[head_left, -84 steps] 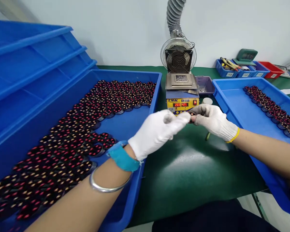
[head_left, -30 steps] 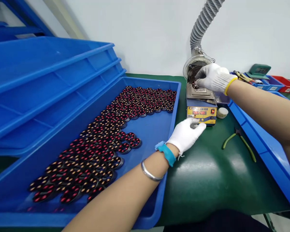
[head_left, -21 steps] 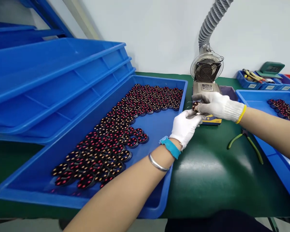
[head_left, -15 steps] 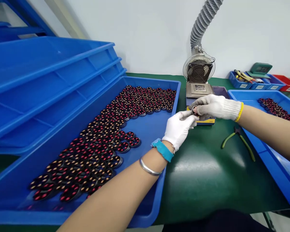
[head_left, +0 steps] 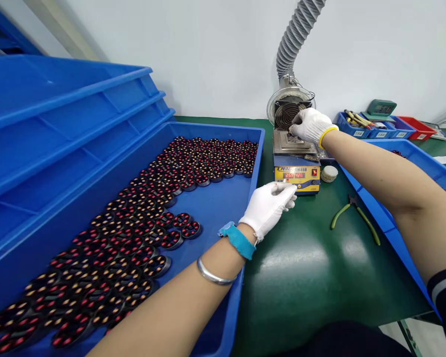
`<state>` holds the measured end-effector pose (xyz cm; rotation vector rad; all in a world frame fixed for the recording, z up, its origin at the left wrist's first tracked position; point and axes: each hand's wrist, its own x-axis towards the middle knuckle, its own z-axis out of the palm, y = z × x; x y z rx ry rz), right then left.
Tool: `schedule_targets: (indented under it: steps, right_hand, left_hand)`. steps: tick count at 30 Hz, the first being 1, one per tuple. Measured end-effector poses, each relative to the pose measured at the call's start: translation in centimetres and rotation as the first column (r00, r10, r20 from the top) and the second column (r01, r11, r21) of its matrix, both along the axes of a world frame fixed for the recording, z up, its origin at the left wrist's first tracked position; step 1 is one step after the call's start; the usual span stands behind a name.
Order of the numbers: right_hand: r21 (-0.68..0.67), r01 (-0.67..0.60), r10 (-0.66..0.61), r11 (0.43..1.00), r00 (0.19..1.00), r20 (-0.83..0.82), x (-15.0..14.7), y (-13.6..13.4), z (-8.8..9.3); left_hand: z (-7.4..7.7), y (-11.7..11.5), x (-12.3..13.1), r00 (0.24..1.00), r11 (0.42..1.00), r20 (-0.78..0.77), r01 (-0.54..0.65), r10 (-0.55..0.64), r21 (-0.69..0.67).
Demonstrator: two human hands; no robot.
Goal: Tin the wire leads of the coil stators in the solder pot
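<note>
The round parts (head_left: 208,166) are short and black, with a ring of small marks on the upper face, pink-red on some and yellowish on others. They lie crowded in the left blue tray (head_left: 226,203). The right hand (head_left: 312,126), in a white glove, has its fingers pinched on the held part (head_left: 291,131), above the metal plate (head_left: 282,146) of a yellow-and-blue device (head_left: 307,187). The left hand (head_left: 267,206), also gloved, is just before this device, its fingers brought together; whether something thin is between them, I cannot tell.

The bench (head_left: 301,287) is dark green and shiny. On it are green-handled pliers (head_left: 352,201) and a white round container (head_left: 329,173). Behind stands a pale wall (head_left: 215,54), with a grey hose (head_left: 297,37).

The held part is almost hidden by the fingers. The right arm covers much of the right blue tray (head_left: 369,201), and the device's red digits are blurred.
</note>
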<state>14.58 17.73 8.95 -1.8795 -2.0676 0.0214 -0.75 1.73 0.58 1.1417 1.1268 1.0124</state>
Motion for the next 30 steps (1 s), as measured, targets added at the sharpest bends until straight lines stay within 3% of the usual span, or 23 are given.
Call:
schedule_targets:
  steps: [5,9,12,15,17,18,20,23,26,30]
  right_hand:
    - [-0.045,-0.018,0.013,0.999,0.994,-0.111,-0.7,-0.9,0.1]
    - [-0.204,-0.211,0.106,0.956,0.896,-0.431,-0.6,-4.6,-0.3]
    - [-0.293,-0.471,0.185,0.832,0.734,-0.653,0.0,-7.7,-1.5]
    - [-0.319,-0.665,0.195,0.676,0.579,-0.792,0.7,-10.2,-2.9]
    - [-0.345,-0.694,0.141,0.632,0.54,-0.83,1.0,-11.5,-3.6]
    - [-0.354,-0.678,0.112,0.645,0.541,-0.834,1.1,-12.1,-3.9]
    - [-0.335,-0.585,0.073,0.739,0.563,-0.823,1.4,-13.2,-4.5]
    - [-0.245,-0.437,0.094,0.865,0.622,-0.777,2.0,-14.8,-5.6]
    - [-0.206,-0.446,0.176,0.871,0.675,-0.717,2.6,-16.0,-6.8]
    - [-0.17,-0.497,0.264,0.851,0.685,-0.679,2.5,-16.6,-7.8]
  left_hand:
    - [-0.1,0.2,-0.1,0.995,0.995,0.032,-0.092,0.091,0.038]
    - [0.0,0.4,-0.5,0.977,0.984,0.133,-0.174,0.168,0.037]
    - [0.2,0.2,-0.6,0.975,0.978,0.158,-0.174,0.154,0.119]
    - [0.3,-0.1,-0.3,0.994,0.976,0.112,-0.014,-0.011,0.218]
    - [0.3,-0.4,0.1,0.988,0.961,0.096,0.095,-0.123,0.259]
    - [0.2,-0.6,0.2,0.984,0.954,0.092,0.12,-0.15,0.274]
    - [0.0,-0.7,0.4,0.988,0.947,0.085,0.1,-0.132,0.305]
    - [0.0,-0.9,0.4,1.0,0.934,-0.006,-0.021,0.024,0.357]
    - [0.3,-0.9,0.3,0.977,0.912,-0.139,-0.093,0.16,0.399]
    - [0.4,-0.8,0.4,0.951,0.907,-0.215,-0.122,0.224,0.404]
